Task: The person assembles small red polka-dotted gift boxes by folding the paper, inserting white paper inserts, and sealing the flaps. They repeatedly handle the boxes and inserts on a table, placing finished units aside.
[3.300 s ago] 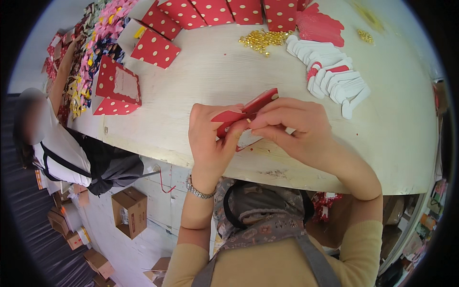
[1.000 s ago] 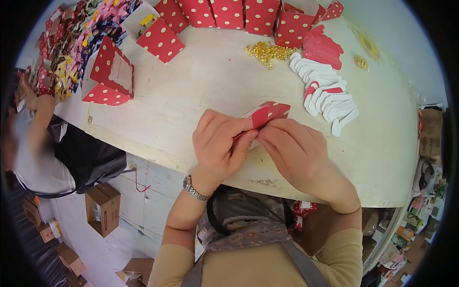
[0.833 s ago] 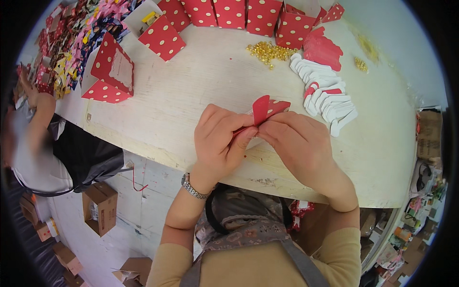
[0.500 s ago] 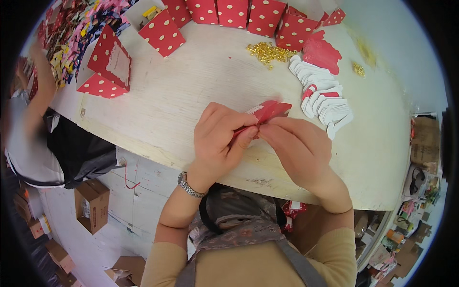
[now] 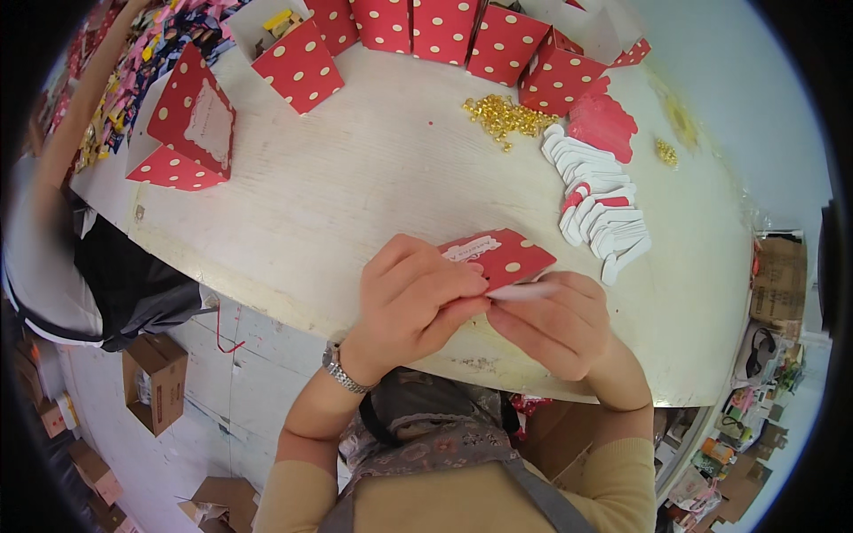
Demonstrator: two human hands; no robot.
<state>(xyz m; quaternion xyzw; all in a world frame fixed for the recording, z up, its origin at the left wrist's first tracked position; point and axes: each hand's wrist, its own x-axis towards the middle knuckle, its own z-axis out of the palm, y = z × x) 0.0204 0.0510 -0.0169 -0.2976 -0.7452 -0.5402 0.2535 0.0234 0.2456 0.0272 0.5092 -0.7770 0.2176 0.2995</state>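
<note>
In front of me, above the table's near edge, is a red polka-dot paper box with a pale scalloped label, tilted and seemingly flattened. My left hand pinches its near left side, thumb against fingers. A blurred white card piece juts out along the box's near edge. The fingers of my right hand close on it; whether it is a tag or a flap of the box, I cannot tell. To the right lie a row of overlapping white tags, a stack of red cards and a heap of small gold clasps.
Several red polka-dot boxes line the table's far side; another box stands at the left. Colourful wrapped packets are piled at far left, where a co-worker's arm reaches in. Cardboard cartons sit on the floor.
The red box has turned, so its label and dots face up more. My right hand has moved slightly down, and the white piece now shows. The view has shifted slightly; the co-worker's arm has moved.
</note>
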